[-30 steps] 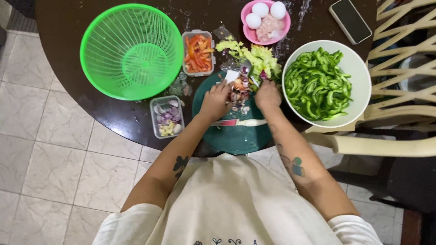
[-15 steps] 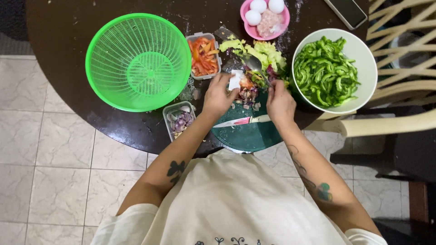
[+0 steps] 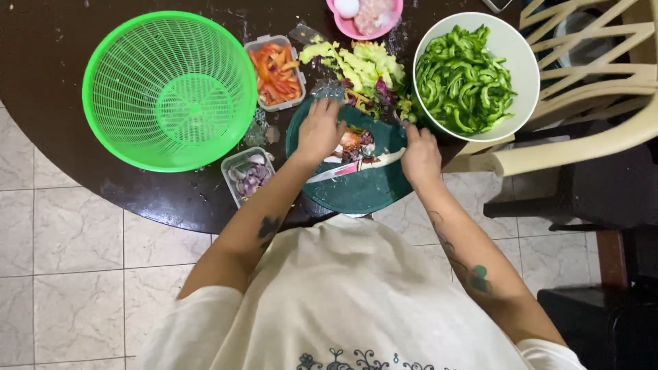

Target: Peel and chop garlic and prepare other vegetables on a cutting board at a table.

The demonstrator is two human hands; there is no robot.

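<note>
On the dark round surface (image 3: 137, 192), a round green cutting board (image 3: 356, 192) lies at the near edge, directly in front of the person. The left hand (image 3: 319, 130) rests palm down at the board's ten o'clock, fingers spread wide and flat, holding nothing that shows. The right hand (image 3: 420, 154) sits at the board's three o'clock rim; its fingers curl loosely downward, and whether they grip anything I cannot tell. Between the hands lies a small heap of vegetable scraps (image 3: 353, 145), orange, purple and pale, at the board's middle. A knife (image 3: 356, 166) with a red blade and a cream handle lies across the board just below the scraps, its handle end close to the right hand. At twelve o'clock from the board a pile of leafy green trimmings (image 3: 360, 65) spreads on the surface. At one o'clock stands a white bowl (image 3: 510, 48) full of sliced green peppers (image 3: 462, 75). At eleven o'clock a small clear tub (image 3: 275, 72) holds orange and red strips. At nine o'clock another clear tub (image 3: 248, 175) holds chopped purple onion, and beyond it sits a large green basket (image 3: 170, 89). A pink bowl (image 3: 362, 17) sits at the far edge.
</note>
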